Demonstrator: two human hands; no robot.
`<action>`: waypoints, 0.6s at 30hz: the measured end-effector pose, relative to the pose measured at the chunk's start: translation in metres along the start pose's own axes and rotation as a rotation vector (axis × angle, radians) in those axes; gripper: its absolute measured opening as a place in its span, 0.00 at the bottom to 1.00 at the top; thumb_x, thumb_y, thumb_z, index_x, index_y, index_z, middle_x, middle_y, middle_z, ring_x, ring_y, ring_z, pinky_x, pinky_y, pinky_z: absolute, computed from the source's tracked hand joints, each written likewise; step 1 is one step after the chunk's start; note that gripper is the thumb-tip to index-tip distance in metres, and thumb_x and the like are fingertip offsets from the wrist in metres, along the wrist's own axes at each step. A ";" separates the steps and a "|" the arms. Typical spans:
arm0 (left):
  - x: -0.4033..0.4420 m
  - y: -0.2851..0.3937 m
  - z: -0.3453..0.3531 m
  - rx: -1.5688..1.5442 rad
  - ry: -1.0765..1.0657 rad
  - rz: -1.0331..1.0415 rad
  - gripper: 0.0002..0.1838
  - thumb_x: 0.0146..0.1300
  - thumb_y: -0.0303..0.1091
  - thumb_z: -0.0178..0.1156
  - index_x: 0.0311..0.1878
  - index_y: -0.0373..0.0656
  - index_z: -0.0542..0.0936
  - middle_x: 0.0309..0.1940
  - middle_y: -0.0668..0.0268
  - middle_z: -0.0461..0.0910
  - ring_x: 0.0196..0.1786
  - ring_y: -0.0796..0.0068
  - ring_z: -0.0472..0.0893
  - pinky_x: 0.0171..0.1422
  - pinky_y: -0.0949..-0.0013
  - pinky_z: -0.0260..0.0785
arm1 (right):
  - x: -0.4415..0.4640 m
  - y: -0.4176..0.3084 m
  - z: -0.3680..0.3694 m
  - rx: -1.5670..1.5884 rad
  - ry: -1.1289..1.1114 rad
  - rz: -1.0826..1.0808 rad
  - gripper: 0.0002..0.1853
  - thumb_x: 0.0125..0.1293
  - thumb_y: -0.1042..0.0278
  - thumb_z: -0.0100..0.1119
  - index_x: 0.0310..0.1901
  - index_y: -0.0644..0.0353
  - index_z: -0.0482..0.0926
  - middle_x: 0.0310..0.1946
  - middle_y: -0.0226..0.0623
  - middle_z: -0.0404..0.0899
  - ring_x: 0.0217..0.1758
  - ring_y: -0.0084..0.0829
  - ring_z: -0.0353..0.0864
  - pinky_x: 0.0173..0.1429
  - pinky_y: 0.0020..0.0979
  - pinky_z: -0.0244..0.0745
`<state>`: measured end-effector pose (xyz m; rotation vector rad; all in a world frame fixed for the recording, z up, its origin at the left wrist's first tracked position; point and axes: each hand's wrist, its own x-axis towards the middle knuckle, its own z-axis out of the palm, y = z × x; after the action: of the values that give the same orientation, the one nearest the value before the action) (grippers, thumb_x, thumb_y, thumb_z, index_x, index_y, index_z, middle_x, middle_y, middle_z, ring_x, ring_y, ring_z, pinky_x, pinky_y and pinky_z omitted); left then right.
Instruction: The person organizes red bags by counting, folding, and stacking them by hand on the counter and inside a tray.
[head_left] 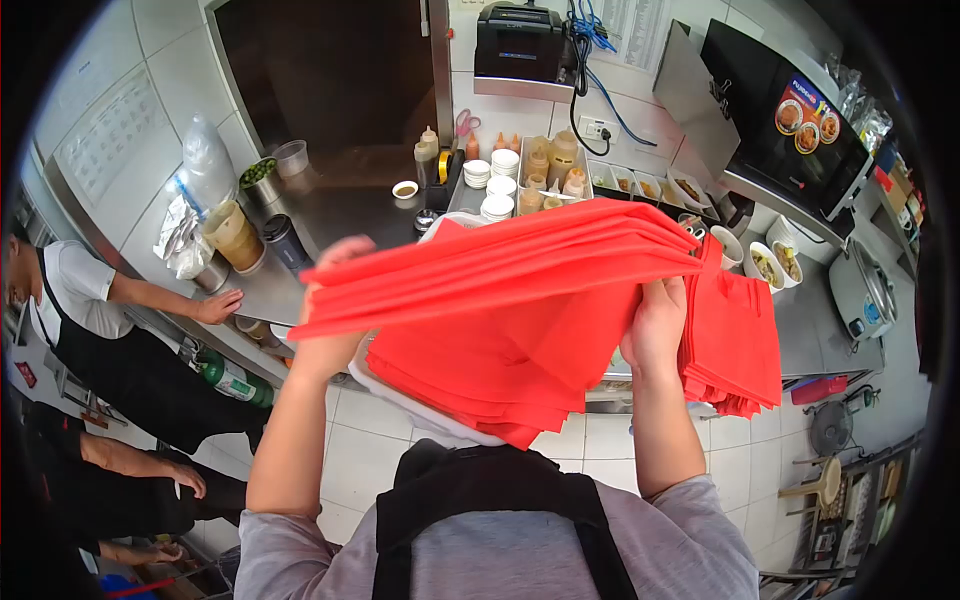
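Note:
A folded bundle of red cloth bags (500, 265) is held up level in front of me, stretched between both hands. My left hand (335, 350) is closed round its left end, with the fingers partly behind the cloth. At the right end, my right hand (657, 325) grips the bundle from below, its fingertips hidden by the fabric. Beneath the bundle lies a pile of flat red bags (470, 385) on a whitish surface or wrapping. A second stack of red bags (735, 335) rests on the counter to the right of my right hand.
Sauce bottles (555, 160), white cups (497, 207) and food containers (765, 265) line the back of the steel counter (345, 205). A rice cooker (862, 290) stands at the right. A co-worker's hand (218, 306) rests on the counter's left edge; another person is lower left.

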<state>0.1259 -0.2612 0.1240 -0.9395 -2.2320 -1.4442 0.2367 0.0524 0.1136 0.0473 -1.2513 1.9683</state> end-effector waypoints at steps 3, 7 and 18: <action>0.008 0.009 -0.004 -0.378 0.096 -0.088 0.23 0.58 0.27 0.68 0.57 0.36 0.74 0.49 0.63 0.80 0.51 0.73 0.78 0.58 0.69 0.70 | 0.005 -0.024 0.005 -0.089 0.045 0.015 0.17 0.74 0.70 0.48 0.61 0.65 0.70 0.57 0.37 0.76 0.59 0.28 0.75 0.65 0.31 0.68; 0.060 0.024 -0.021 -0.487 -0.141 -0.435 0.15 0.68 0.31 0.59 0.54 0.33 0.76 0.46 0.63 0.82 0.45 0.76 0.81 0.52 0.70 0.75 | 0.009 -0.039 0.005 -0.429 -0.048 0.139 0.16 0.75 0.70 0.47 0.60 0.66 0.68 0.55 0.38 0.76 0.56 0.24 0.75 0.61 0.27 0.69; 0.060 -0.115 0.094 -0.667 -0.543 -0.606 0.21 0.65 0.29 0.63 0.60 0.36 0.72 0.54 0.61 0.79 0.55 0.71 0.78 0.59 0.66 0.72 | -0.022 0.064 -0.086 -0.721 0.073 0.228 0.23 0.67 0.71 0.62 0.60 0.70 0.68 0.52 0.42 0.79 0.53 0.27 0.79 0.57 0.29 0.74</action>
<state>0.0122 -0.1875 0.0390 -0.9582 -2.5954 -2.5786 0.2431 0.0932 0.0124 -0.5398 -1.9057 1.5665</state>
